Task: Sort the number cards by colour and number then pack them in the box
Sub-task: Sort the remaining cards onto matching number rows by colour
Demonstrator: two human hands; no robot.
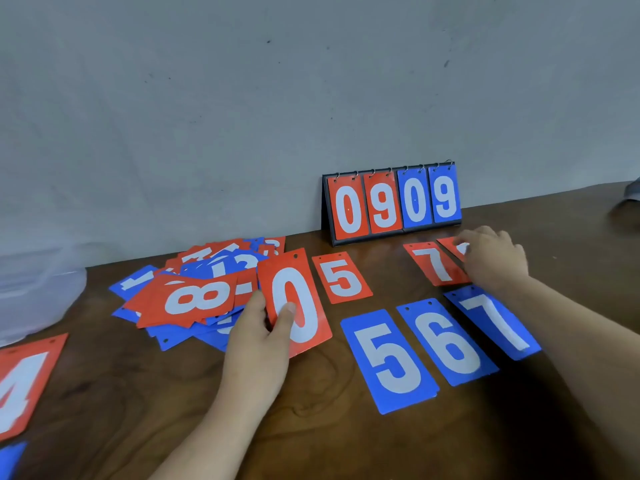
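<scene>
My left hand (pixel 258 336) pinches a glossy red rectangular card printed with a white 0 (pixel 294 299), thumb on its face, fingers curled behind. Left of those fingers a loose heap of red and blue cards (pixel 194 289) lies on the dark wooden desk (pixel 329 438). My right hand (pixel 493 258) arches its fingers onto a partly hidden red card (pixel 450 244); whether they grip it I cannot tell.

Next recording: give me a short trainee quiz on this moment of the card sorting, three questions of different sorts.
1. True or false: the left hand holds a red 0 card.
2. Which numbers show on the blue cards laid in the near row? A) 5, 6, 7 B) 1, 2, 3 C) 7, 8, 9
3. Fill in: the flip stand by the wall reads ____.
Key: 1 true; 2 A; 3 0909.
</scene>
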